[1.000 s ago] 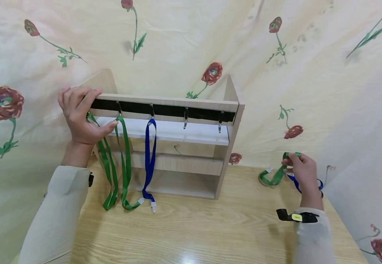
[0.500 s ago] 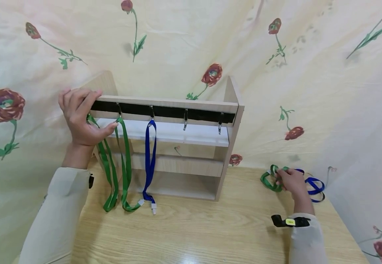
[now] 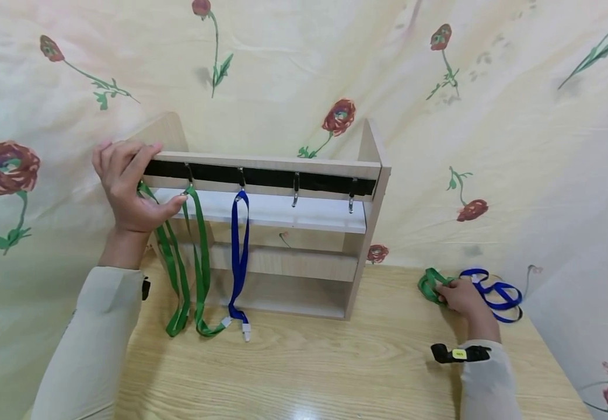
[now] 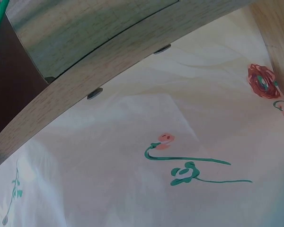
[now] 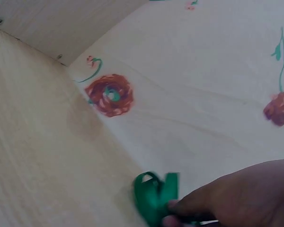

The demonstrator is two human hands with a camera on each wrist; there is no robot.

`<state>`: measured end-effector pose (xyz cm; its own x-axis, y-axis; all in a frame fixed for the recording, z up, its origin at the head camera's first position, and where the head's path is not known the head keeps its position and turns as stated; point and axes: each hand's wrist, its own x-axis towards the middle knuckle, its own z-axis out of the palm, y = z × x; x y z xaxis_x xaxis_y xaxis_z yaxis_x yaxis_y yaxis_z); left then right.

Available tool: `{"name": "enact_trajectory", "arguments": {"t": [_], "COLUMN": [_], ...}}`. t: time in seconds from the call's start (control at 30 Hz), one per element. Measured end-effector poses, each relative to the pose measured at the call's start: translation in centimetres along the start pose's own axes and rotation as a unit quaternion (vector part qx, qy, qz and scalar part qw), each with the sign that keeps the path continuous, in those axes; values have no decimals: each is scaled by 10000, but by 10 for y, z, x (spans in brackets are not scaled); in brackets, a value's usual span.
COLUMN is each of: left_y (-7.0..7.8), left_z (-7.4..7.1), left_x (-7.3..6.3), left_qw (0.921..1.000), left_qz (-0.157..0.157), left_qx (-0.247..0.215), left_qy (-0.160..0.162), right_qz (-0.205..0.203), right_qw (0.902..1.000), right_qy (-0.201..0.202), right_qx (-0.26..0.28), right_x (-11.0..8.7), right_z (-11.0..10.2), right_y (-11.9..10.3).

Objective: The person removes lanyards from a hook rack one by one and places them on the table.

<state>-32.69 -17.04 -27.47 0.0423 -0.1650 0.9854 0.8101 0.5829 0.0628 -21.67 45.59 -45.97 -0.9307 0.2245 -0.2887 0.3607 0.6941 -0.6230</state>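
The right hand [image 3: 464,297] pinched a green lanyard [image 3: 430,286] in its fingers [image 3: 444,288] — the left hand [image 3: 130,189] gripped the rack [image 3: 272,160].

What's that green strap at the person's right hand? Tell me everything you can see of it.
The green strap is a flat, narrow band that looks like woven fabric, gathered into loose loops rather than stretched out. The right hand pinches it and hides part of it; its ends can't be made out. It is at the back right of the table, to the left of a loose blue strap. Whether its loops touch the table is hard to tell.
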Motion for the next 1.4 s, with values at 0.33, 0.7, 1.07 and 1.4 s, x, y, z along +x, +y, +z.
{"name": "enact_trajectory", "arguments": {"t": [0.33, 0.7, 1.07, 1.4], "left_y": [3, 5, 3, 1], "left_z": [-2, -1, 1, 0], "left_x": [7, 7, 3, 1], "left_qw": [10000, 10000, 9999, 9999], "left_qz": [12, 26, -61, -75], "left_qx": [-19, 7, 36, 54], "left_qy": [89, 92, -73, -91], "right_qz": [-332, -496, -1185, -1651], "right_qw": [9982, 9980, 9868, 9652], "right_qy": [-381, 56, 1104, 1993], "right_qx": [-316, -388, -17, 376], "right_x": [-37, -54, -72, -93], "right_z": [-35, -42, -36, -27], "right_y": [-31, -45, -66, -100]}}
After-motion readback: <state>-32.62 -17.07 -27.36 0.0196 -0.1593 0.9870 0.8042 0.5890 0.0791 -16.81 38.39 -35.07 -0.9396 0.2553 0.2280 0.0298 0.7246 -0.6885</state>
